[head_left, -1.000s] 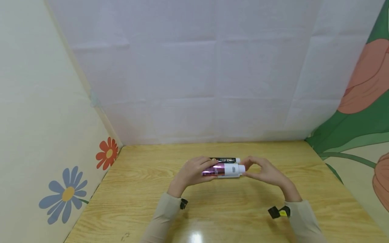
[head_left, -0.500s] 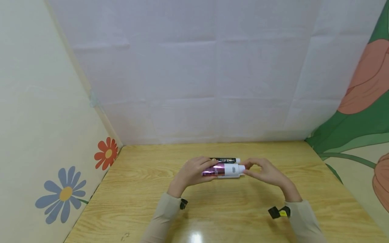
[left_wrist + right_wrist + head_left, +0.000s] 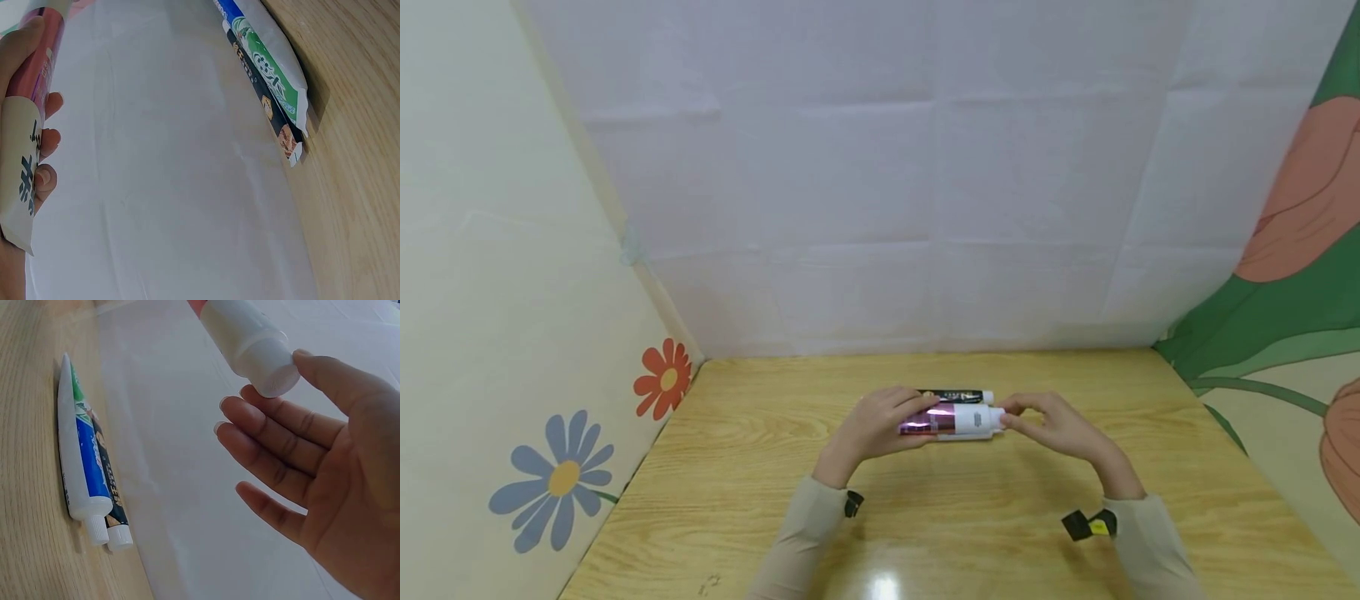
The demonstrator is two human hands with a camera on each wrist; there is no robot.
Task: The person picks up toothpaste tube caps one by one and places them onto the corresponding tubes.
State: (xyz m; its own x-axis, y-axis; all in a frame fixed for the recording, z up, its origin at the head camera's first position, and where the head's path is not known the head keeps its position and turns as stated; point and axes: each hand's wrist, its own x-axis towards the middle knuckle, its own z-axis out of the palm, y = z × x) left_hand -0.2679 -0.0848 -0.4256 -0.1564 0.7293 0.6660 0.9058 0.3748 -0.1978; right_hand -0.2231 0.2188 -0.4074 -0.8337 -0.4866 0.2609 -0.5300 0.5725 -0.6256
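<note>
My left hand (image 3: 874, 425) grips a toothpaste tube (image 3: 972, 418), metallic pink-purple on one part and white toward the cap. In the left wrist view its fingers curl round the tube (image 3: 22, 144), whose flat end points down the frame. The tube is held up above the table, lying roughly level in the head view. At its right end, my right hand (image 3: 1052, 427) pinches the white cap (image 3: 272, 369) between thumb and index finger. The right hand's other fingers stay clear of the tube, loosely bent. Whether the cap is loose cannot be seen.
Side by side on the wooden table (image 3: 925, 517) lie a black toothpaste tube (image 3: 958, 396) and a white, blue and green one (image 3: 94, 462), both capped. In the head view the held tube partly covers them. A white sheet (image 3: 910, 208) hangs behind the table.
The right thumb and fingers have shifted slightly round the cap, the thumb now further up on it. The left hand and the tube stay in place.
</note>
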